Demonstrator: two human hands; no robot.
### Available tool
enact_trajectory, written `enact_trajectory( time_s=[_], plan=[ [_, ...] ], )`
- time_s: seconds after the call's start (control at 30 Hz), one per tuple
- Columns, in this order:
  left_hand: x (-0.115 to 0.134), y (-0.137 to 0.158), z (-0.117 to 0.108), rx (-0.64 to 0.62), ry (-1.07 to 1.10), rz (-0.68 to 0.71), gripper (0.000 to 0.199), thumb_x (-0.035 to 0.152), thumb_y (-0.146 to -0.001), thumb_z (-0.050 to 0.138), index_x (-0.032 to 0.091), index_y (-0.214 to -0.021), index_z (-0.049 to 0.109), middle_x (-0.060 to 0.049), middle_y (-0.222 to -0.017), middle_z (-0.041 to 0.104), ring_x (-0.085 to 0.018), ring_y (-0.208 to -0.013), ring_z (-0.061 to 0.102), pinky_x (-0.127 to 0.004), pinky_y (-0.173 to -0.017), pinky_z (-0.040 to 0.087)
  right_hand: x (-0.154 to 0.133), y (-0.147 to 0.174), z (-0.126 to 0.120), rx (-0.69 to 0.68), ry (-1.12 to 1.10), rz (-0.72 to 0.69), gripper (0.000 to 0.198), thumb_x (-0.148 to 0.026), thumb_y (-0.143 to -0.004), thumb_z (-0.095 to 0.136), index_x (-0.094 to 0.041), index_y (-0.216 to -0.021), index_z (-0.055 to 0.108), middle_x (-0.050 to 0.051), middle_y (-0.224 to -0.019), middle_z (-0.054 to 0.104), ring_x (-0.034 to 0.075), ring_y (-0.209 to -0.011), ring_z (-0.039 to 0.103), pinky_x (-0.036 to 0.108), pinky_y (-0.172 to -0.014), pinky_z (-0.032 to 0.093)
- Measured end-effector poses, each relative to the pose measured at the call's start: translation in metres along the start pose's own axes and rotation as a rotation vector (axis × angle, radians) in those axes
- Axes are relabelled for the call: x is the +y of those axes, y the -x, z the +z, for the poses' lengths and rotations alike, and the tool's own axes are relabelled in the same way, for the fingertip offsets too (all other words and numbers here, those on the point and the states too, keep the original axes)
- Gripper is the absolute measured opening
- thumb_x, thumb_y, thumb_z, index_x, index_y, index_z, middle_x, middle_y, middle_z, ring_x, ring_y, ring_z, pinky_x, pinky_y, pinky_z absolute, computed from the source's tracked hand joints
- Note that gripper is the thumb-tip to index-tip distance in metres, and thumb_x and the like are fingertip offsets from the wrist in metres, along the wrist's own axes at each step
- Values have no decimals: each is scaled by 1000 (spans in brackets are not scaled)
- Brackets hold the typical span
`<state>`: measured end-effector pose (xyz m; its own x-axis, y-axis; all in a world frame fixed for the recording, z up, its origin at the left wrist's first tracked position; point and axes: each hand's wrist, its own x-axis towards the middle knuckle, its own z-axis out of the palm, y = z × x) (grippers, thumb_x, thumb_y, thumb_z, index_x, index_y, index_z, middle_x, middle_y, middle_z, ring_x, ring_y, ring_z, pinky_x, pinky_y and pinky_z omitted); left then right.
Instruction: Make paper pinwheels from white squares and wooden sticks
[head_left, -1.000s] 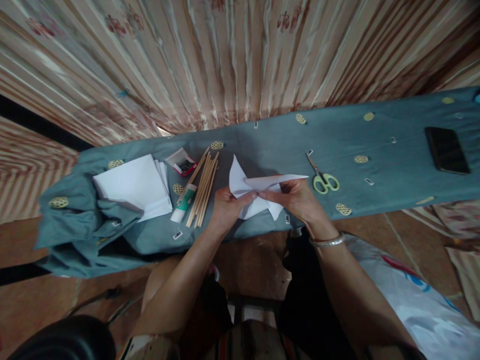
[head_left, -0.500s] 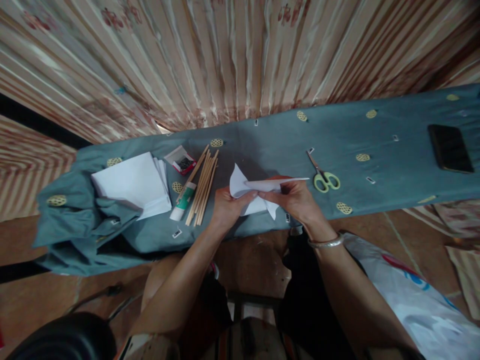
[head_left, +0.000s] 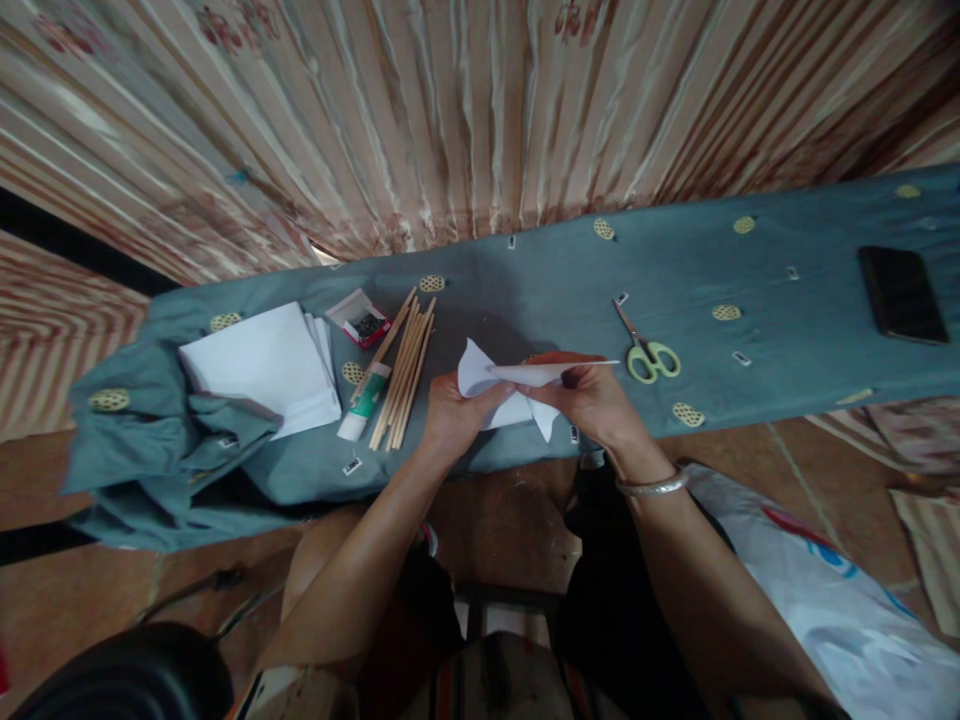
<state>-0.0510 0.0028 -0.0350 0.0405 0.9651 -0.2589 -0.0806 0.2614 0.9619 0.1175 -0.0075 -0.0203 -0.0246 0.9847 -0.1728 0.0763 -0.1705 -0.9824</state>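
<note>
A white sheet of paper point(head_left: 478, 371), cut or folded so that its points stick out, is held up above the cloth-covered bench. My left hand point(head_left: 457, 410) pinches its left side, thumb on top. On the right side my right hand point(head_left: 592, 397) grips the paper between thumb and fingers; some of those fingers are hidden behind a raised flap. Both thumbs come close together at the paper's middle. Left of my hands lie several thin wooden sticks point(head_left: 405, 380) and a green-and-white glue stick point(head_left: 365, 402). Scissors with light green handles point(head_left: 652, 361) rest to the right.
A stack of white paper point(head_left: 262, 360) lies on the left of the bench point(head_left: 555, 290), partly under bunched cloth. A small red-and-white box point(head_left: 362, 320) holds small dark pieces. A black phone point(head_left: 902, 294) lies far right. A plastic bag point(head_left: 840, 590) is beside my right arm.
Almost nothing differs. Both hands keep their hold on the paper, and its upper left point has curled or tipped slightly lower. The view has shifted a little.
</note>
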Motion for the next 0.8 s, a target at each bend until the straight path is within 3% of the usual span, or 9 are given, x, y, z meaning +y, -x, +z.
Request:
enact_trajectory(
  time_s=[0.23, 0.47, 0.8],
  plan=[
    [-2, -2, 0, 5, 4, 20, 30, 38, -53, 85, 16, -68, 72, -1, -65, 67, -13, -60, 56, -24, -55, 45, 6, -1, 1, 57, 8, -18, 25, -36, -61, 82, -22, -80, 75, 1, -74, 71, 17, -67, 62, 31, -61, 50],
    [-5, -1, -2, -30, -18, 9, 33, 41, -57, 85, 13, -72, 74, -3, -70, 70, -15, -63, 60, -27, -61, 48, 4, -1, 0, -21, -5, -17, 26, -43, -65, 81, -23, -81, 75, 0, -74, 72, 17, -66, 62, 31, -62, 51],
    [-1, 0, -2, -49, -10, 8, 29, 37, -58, 84, 13, -71, 75, -4, -70, 71, -15, -62, 60, -26, -59, 48, 3, 2, 0, 33, 70, -15, 23, -35, -64, 79, -20, -82, 76, 1, -72, 68, 15, -63, 57, 29, -56, 45]
  ],
)
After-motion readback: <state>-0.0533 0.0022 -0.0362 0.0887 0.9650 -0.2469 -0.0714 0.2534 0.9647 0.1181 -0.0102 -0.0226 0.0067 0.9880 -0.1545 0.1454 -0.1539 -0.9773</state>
